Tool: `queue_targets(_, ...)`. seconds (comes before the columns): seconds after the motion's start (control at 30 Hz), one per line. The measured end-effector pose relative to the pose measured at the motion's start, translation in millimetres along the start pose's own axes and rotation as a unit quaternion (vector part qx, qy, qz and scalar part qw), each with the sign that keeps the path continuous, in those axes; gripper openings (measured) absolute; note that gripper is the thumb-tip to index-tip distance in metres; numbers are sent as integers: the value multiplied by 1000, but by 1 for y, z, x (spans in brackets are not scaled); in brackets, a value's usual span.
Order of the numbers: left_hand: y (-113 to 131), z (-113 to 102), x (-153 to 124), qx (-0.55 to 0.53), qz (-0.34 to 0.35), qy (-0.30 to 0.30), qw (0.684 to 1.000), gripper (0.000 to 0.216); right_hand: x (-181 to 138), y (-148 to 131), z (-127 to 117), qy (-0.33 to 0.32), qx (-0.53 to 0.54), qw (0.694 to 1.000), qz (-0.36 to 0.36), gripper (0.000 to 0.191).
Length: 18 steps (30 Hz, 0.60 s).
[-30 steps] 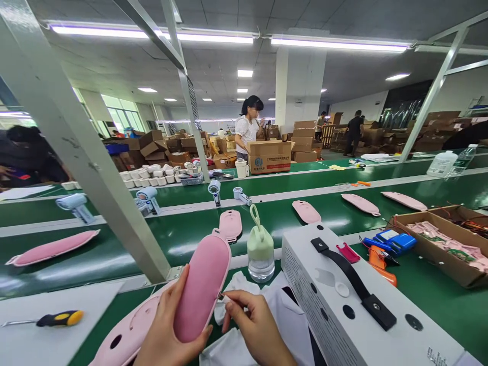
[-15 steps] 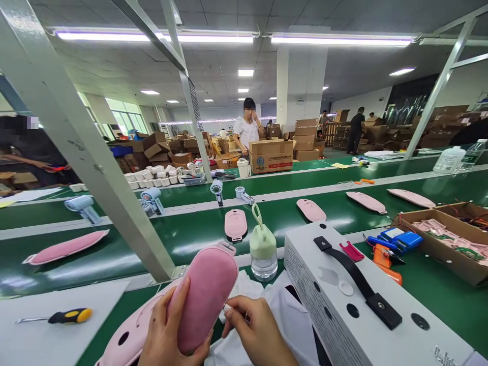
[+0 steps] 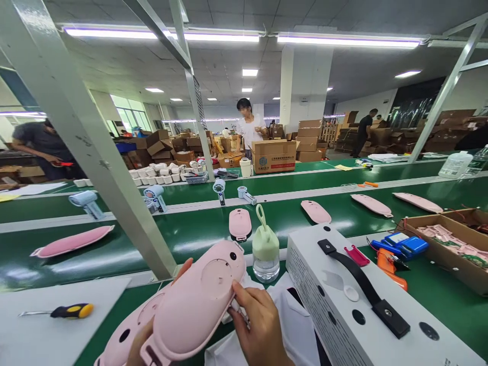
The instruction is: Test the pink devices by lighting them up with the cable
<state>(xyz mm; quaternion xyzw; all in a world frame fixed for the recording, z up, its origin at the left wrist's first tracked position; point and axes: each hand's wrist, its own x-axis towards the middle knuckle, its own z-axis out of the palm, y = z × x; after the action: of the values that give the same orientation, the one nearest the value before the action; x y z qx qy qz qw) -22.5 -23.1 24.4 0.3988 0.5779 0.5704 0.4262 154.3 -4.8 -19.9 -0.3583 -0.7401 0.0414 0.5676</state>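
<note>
A pink oval plastic shell (image 3: 194, 305) is held up at the bottom centre, its smooth hard side with a round recess facing me. My left hand (image 3: 139, 345) grips it from behind and below, mostly hidden. My right hand (image 3: 255, 325) pinches the shell's right edge with thumb and fingers. A second pink shell (image 3: 122, 338) lies beneath on the green bench. White cloth (image 3: 282, 325) lies under my right hand.
A white box with a black strap (image 3: 354, 295) stands at the right. A green-capped clear bottle (image 3: 266, 249) is just behind the shell. More pink shells ride the green conveyor (image 3: 190, 229). A yellow screwdriver (image 3: 70, 310) lies left; a slanted metal post (image 3: 95, 152) crosses left. A person stands beyond.
The pink shell has been turned over, from its fuzzy padded side to its smooth hard side, and tilted lower to the left. My right hand shifted onto its right edge.
</note>
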Motion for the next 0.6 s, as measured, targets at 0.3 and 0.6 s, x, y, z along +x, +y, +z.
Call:
queue_targets(0.3, 16, -9, 5, -107, -143, -96, 979, 87, -6, -2, 6, -108, 92, 978, 154, 21)
queue_targets(0.6, 2, -22, 15, 120, -26, -100, 987, 71, 3, -4, 5, -256, 312, 827, 392, 17)
